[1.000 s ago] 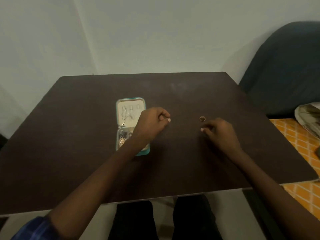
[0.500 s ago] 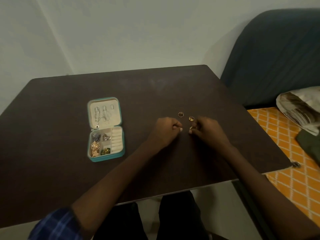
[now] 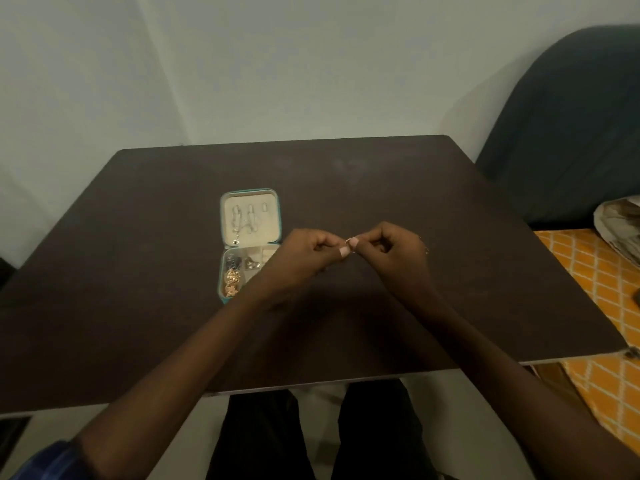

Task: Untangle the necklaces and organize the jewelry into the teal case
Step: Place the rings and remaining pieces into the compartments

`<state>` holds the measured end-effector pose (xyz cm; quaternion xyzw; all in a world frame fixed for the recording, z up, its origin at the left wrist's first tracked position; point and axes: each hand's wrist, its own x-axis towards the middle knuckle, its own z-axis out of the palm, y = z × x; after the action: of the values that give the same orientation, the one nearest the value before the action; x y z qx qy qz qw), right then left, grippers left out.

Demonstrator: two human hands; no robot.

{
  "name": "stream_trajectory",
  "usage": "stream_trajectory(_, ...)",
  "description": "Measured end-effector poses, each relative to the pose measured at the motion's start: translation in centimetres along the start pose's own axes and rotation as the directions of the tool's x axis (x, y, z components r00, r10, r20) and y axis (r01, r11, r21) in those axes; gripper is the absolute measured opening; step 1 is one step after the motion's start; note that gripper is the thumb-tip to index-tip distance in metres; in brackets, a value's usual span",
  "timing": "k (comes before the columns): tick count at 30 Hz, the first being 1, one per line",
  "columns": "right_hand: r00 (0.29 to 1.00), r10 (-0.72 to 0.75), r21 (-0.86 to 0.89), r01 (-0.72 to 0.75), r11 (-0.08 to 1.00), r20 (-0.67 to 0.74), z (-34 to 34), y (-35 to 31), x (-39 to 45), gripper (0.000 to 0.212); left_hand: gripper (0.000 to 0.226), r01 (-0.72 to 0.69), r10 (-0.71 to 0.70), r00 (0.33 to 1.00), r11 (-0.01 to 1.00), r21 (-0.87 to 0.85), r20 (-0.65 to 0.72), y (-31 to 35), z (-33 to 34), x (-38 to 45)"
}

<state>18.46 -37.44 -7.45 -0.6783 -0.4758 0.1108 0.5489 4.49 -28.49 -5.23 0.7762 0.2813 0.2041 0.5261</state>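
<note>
Two hands raised over my table: left hand and right hand pinch one small gold ring between fingertips; a fumble could drop it rolling. Beyond-left, open teal case, chains pinned in its lid

dark brown table; open teal case lies flat on it, just left of the left hand's fingers.
</note>
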Motion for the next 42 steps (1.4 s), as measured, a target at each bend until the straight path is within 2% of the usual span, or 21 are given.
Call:
stream_trajectory(4,0.985,-0.096,0.036,0.092,0.995,0.146,2.9,-1.9,-0.2,0.003,0.012,0.020,-0.006,0.997,0.984,0.178,-0.079,-1.5,-4.2,-1.8)
stream_trajectory(8,0.948,-0.153,0.054,0.144,0.988,0.278,5.9,-3.0,-0.6,0.010,0.011,0.080,-0.019,0.988,0.911,0.405,-0.151,-2.2,-6.6,-3.6)
stream_trajectory(12,0.903,-0.207,-0.082,0.256,0.963,0.377,7.8,-2.9,-1.0,0.011,0.014,0.109,-0.023,0.987,0.815,0.569,-0.157,-3.1,-7.3,-4.6)
stream_trajectory(16,0.858,-0.220,-0.178,0.334,0.926,0.463,8.4,-2.5,-1.0,0.013,0.018,0.100,-0.030,0.992,0.788,0.608,-0.124,-3.9,-7.5,-5.2)
stream_trajectory(24,0.806,-0.299,-0.243,0.469,0.849,0.510,8.6,-2.2,-1.1,0.013,0.018,0.066,-0.010,0.996,0.768,0.637,-0.091,-4.5,-7.6,-5.6)
stream_trajectory(33,0.772,-0.297,-0.250,0.501,0.829,0.561,8.5,-2.2,-0.8,0.010,0.014,0.075,-0.006,0.993,0.801,0.594,-0.117,-4.5,-7.2,-5.9)
stream_trajectory(35,0.772,-0.259,-0.269,0.482,0.834,0.580,8.4,-2.2,-0.6,0.011,0.015,0.075,-0.007,0.993,0.798,0.598,-0.116,-4.5,-7.2,-5.8)
stream_trajectory(39,0.730,-0.294,-0.245,0.533,0.810,0.617,8.2,-2.2,-0.1,0.011,0.016,0.053,0.016,0.994,0.784,0.619,-0.106,-4.8,-7.0,-5.8)
stream_trajectory(42,0.733,-0.267,-0.266,0.522,0.810,0.626,8.2,-2.0,0.1,0.014,0.016,0.030,0.037,0.995,0.768,0.640,-0.092,-5.1,-6.9,-5.8)
